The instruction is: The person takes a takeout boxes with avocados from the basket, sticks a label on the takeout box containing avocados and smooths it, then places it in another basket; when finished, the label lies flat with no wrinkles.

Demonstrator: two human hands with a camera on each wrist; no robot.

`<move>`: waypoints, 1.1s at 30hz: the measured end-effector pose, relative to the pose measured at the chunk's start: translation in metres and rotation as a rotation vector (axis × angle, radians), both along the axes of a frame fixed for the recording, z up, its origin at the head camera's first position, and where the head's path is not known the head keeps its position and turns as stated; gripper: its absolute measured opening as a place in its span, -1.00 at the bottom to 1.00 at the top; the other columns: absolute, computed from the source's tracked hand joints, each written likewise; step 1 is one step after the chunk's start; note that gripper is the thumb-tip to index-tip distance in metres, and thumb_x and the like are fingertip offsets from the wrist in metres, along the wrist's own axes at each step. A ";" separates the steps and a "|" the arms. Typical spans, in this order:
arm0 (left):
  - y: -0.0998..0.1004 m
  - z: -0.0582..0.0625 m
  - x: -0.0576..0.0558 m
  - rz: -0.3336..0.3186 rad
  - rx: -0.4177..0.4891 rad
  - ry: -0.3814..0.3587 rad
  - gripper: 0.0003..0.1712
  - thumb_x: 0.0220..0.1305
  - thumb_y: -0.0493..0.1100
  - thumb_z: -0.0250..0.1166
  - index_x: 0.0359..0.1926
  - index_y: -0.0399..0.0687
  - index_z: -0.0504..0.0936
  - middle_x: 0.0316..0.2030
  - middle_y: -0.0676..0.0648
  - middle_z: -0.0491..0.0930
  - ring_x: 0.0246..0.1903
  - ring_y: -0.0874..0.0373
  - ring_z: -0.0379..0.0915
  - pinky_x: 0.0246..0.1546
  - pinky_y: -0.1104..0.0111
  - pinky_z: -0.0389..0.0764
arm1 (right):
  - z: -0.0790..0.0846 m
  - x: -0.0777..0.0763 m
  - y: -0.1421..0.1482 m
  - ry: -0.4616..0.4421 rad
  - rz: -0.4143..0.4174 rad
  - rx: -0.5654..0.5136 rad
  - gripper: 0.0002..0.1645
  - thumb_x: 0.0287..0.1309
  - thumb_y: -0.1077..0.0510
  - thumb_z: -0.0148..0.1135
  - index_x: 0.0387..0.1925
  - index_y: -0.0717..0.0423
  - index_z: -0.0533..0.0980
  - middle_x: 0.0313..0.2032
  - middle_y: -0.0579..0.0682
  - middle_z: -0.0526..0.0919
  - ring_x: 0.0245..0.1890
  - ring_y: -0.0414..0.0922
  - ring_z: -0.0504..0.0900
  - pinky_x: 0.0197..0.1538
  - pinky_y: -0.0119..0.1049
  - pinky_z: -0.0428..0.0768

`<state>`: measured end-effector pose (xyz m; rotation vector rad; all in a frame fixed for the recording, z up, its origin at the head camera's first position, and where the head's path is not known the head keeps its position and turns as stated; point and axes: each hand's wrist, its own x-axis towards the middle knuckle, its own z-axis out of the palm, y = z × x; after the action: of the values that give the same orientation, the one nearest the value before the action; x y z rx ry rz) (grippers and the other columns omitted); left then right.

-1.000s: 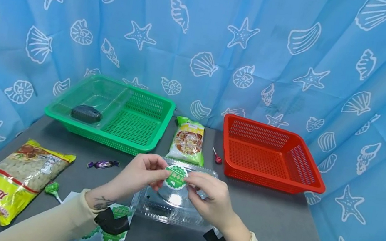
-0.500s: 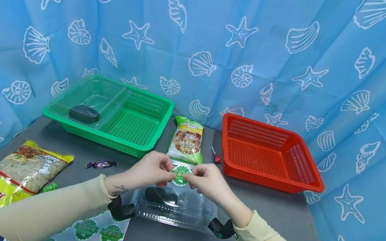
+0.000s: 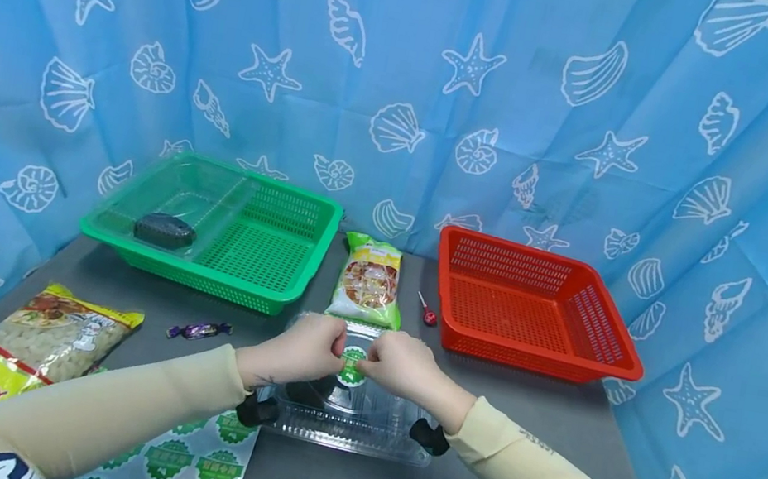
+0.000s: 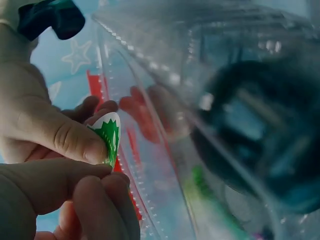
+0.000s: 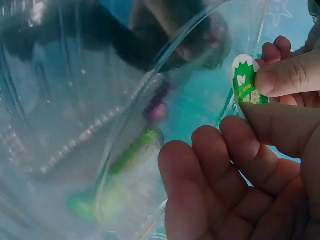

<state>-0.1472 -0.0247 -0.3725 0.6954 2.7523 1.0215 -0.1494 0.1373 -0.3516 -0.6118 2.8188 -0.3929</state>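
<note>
Blue curtain (image 3: 456, 167) backs the grey table (image 3: 505, 476). Against the frames of a moment ago, my left hand (image 3: 306, 351) and right hand (image 3: 406, 367) have rolled over, knuckles up, and the sticker (image 3: 353, 369) sits slightly lower in the head view, over the clear box (image 3: 360, 435). I judge it nearer the lid but not laid flat: the left wrist view shows it bowed. Each hand pinches one edge of it, thumb against finger; neither has let go. I cannot confirm that sticker and box touch. Orientation: round sticker, therefore no long axis; its printed face is turned up towards the head camera, its lettered band running from hand to hand. Box: long side left to right, a dark item (image 3: 310, 391) showing at its left.
</note>
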 end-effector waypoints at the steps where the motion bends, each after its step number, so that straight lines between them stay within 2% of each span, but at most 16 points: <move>1: 0.001 0.000 -0.001 -0.003 -0.015 0.014 -0.82 -0.16 -0.35 0.14 -0.70 -0.05 0.34 -0.76 0.06 0.31 -0.75 0.24 0.21 -0.72 0.45 0.28 | 0.000 0.000 -0.001 0.008 0.002 0.018 -0.45 -0.06 -0.03 0.20 -0.97 -0.07 0.19 -0.94 -0.22 0.09 -0.87 -0.28 0.10 -0.77 -0.44 0.04; 6: 0.004 -0.001 -0.001 -0.023 -0.078 0.036 -0.80 -0.17 -0.38 0.08 -0.73 -0.03 0.33 -0.79 0.08 0.27 -0.76 0.24 0.15 -0.70 0.46 0.25 | -0.002 -0.003 -0.005 0.038 0.011 0.090 -0.48 -0.08 -0.03 0.19 -0.97 -0.07 0.22 -0.94 -0.21 0.15 -0.85 -0.25 0.17 -0.76 -0.37 0.13; 11: 0.007 -0.001 0.003 -0.074 -0.173 0.084 -0.78 -0.13 -0.38 0.11 -0.73 -0.03 0.33 -0.80 0.09 0.28 -0.76 0.25 0.17 -0.70 0.46 0.23 | -0.009 -0.006 -0.007 0.026 0.036 0.140 -0.56 -0.13 -0.02 0.22 -0.94 -0.06 0.31 -0.91 -0.20 0.24 -0.83 -0.24 0.24 -0.75 -0.34 0.21; 15: 0.009 -0.003 0.008 -0.092 -0.252 0.132 -0.78 -0.07 -0.37 0.12 -0.71 -0.04 0.35 -0.79 0.08 0.29 -0.76 0.25 0.17 -0.74 0.44 0.22 | -0.014 -0.008 -0.007 0.025 0.041 0.151 -0.58 -0.16 -0.03 0.25 -0.92 -0.05 0.32 -0.89 -0.19 0.27 -0.82 -0.23 0.24 -0.75 -0.34 0.21; 18: 0.008 -0.004 0.010 -0.103 -0.311 0.201 -0.80 -0.03 -0.34 0.11 -0.69 -0.04 0.37 -0.78 0.08 0.30 -0.74 0.25 0.21 -0.73 0.42 0.25 | -0.014 -0.008 -0.006 0.063 0.061 0.145 -0.60 -0.15 -0.06 0.25 -0.87 -0.07 0.32 -0.86 -0.20 0.30 -0.79 -0.24 0.27 -0.74 -0.33 0.23; 20: 0.007 -0.004 0.011 -0.124 -0.334 0.260 -0.83 -0.01 -0.32 0.12 -0.66 -0.04 0.40 -0.75 0.08 0.32 -0.69 0.24 0.26 -0.69 0.40 0.29 | -0.012 -0.008 -0.003 0.130 0.143 0.118 -0.69 -0.12 -0.04 0.25 -0.80 -0.10 0.39 -0.79 -0.23 0.36 -0.74 -0.26 0.33 -0.70 -0.35 0.28; 23: 0.002 -0.001 0.015 -0.190 -0.343 0.306 -0.93 0.02 -0.24 0.15 -0.55 -0.04 0.50 -0.66 0.10 0.36 -0.61 0.25 0.27 -0.61 0.41 0.30 | -0.009 -0.007 0.006 0.254 0.371 0.074 -0.94 -0.06 0.03 0.22 -0.56 -0.15 0.55 -0.59 -0.27 0.47 -0.59 -0.31 0.42 -0.60 -0.39 0.38; 24: 0.000 0.000 0.018 -0.220 -0.343 0.307 -0.96 0.02 -0.21 0.17 -0.49 -0.03 0.55 -0.60 0.10 0.39 -0.59 0.25 0.26 -0.58 0.42 0.28 | -0.008 -0.006 0.009 0.291 0.453 0.071 -0.95 -0.04 0.05 0.21 -0.47 -0.17 0.58 -0.52 -0.28 0.50 -0.53 -0.32 0.44 -0.57 -0.42 0.40; 27: -0.009 0.002 0.026 -0.318 -0.360 0.286 -0.75 0.03 -0.10 0.19 -0.21 0.02 0.61 -0.33 0.06 0.48 -0.51 0.22 0.22 -0.57 0.44 0.25 | -0.010 -0.002 0.021 0.359 0.642 0.101 -0.76 -0.01 0.05 0.19 -0.23 -0.24 0.59 -0.27 -0.24 0.54 -0.34 -0.29 0.47 -0.48 -0.43 0.48; 30: -0.017 -0.002 0.032 -0.371 -0.395 0.285 -0.61 0.03 -0.01 0.19 -0.05 0.09 0.55 -0.07 0.04 0.45 -0.39 0.16 0.24 -0.50 0.39 0.33 | -0.015 0.001 0.030 0.369 0.703 0.137 -0.68 0.02 0.00 0.17 -0.11 -0.28 0.53 -0.09 -0.20 0.51 -0.21 -0.22 0.45 -0.36 -0.36 0.53; 33: -0.026 -0.009 0.036 -0.364 -0.407 0.321 -0.56 0.03 0.08 0.18 -0.04 0.09 0.53 0.01 0.05 0.42 -0.31 0.14 0.26 -0.42 0.33 0.38 | -0.021 0.002 0.037 0.377 0.706 0.135 -0.66 0.04 -0.07 0.14 -0.08 -0.28 0.51 -0.02 -0.18 0.48 -0.14 -0.19 0.43 -0.22 -0.28 0.53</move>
<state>-0.1110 -0.0502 -0.3818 1.3096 2.7932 0.2836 -0.1473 0.1741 -0.3722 -1.7049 2.6640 0.0558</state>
